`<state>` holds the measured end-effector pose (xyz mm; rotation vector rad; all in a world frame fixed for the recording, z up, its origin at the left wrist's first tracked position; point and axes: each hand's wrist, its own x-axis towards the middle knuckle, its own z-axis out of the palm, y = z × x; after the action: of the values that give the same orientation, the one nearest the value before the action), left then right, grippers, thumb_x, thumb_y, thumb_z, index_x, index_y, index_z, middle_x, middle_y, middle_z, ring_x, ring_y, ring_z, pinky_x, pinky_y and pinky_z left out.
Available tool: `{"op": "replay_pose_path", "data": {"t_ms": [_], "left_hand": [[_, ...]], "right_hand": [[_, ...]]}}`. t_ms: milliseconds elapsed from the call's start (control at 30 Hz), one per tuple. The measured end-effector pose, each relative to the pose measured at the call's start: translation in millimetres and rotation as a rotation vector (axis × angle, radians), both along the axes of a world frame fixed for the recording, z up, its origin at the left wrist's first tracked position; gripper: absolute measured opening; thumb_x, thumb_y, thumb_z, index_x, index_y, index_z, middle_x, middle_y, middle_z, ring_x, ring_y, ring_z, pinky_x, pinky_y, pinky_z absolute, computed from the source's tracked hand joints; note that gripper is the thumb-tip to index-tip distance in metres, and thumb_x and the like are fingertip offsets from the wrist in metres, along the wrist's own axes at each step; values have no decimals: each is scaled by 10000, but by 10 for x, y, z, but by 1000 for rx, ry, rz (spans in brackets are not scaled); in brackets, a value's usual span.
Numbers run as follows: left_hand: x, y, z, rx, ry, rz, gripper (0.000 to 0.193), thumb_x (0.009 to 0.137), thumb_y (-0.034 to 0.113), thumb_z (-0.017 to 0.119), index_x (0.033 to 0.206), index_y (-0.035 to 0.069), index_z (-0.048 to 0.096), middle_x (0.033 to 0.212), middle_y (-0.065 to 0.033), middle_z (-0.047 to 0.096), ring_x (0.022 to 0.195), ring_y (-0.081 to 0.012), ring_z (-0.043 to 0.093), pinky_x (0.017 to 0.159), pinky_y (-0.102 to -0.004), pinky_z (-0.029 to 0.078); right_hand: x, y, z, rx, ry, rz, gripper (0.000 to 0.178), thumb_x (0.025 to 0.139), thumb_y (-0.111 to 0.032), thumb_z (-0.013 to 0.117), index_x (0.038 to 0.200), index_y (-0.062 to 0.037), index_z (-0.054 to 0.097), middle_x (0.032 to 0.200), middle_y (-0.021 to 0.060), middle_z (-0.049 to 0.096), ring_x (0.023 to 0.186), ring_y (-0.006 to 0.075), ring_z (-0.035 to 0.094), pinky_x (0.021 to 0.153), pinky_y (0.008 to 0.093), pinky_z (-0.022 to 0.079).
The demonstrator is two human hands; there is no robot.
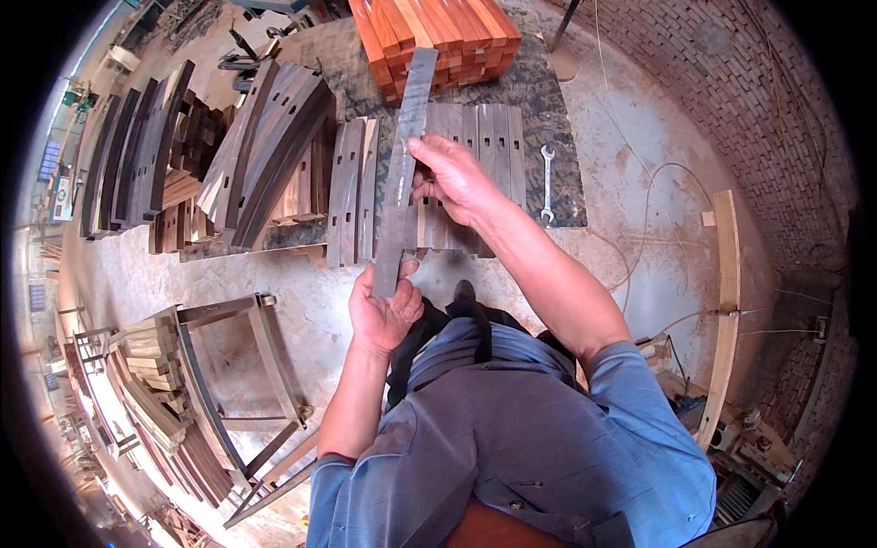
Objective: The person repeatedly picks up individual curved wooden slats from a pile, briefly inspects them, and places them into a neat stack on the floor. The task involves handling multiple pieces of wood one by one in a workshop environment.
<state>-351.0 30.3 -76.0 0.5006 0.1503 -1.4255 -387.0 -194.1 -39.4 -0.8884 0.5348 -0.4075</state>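
Note:
A long, flat grey strip [396,196] is held lengthwise in front of me, slanting away from my body; whether it is wood or metal I cannot tell. My left hand [382,320] is closed round its near end, thumb along the edge. Farther up, my right hand [450,178] pinches its right edge near the middle, thumb on top. Under the strip lie dark wooden slats with small slots [345,196], side by side on a dark-topped table [568,137]. The strip's far end overlaps a stack of orange-red wooden pieces [438,32] in the view.
An open-ended wrench [547,183] lies right of the slats. Curved dark wooden parts [274,137] are stacked on the left. A metal frame rack [274,356] stands at lower left beside more timber [160,393]. An upright wooden plank [726,301] and a brick wall [731,82] are on the right.

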Motion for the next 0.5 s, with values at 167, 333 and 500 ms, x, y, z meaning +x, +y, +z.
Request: {"op": "replay_pose_path", "data": {"t_ms": [167, 333, 500], "left_hand": [[10, 22, -5, 47, -88, -20, 579, 919, 476, 446, 1202, -14, 569, 724, -98, 566, 637, -242, 533, 614, -341, 436], [279, -35, 211, 217, -919, -127, 507, 885, 269, 584, 1287, -27, 493, 1051, -172, 653, 924, -262, 651, 838, -338, 515], [430, -63, 489, 556, -1766, -76, 482, 844, 211, 674, 1223, -54, 539, 1087, -232, 651, 1024, -320, 641, 895, -382, 495]], "right_hand": [[-80, -24, 7, -52, 32, 46, 227, 959, -281, 591, 960, -55, 574, 844, 31, 618, 681, 125, 586, 586, 273, 500], [-119, 47, 98, -61, 26, 85, 219, 971, -265, 562, 1012, -50, 583, 912, 32, 615, 752, 130, 587, 627, 278, 487], [-67, 345, 345, -13, 14, 69, 310, 985, -211, 532, 1233, -25, 522, 1048, 74, 597, 856, 168, 599, 688, 299, 512]]}}
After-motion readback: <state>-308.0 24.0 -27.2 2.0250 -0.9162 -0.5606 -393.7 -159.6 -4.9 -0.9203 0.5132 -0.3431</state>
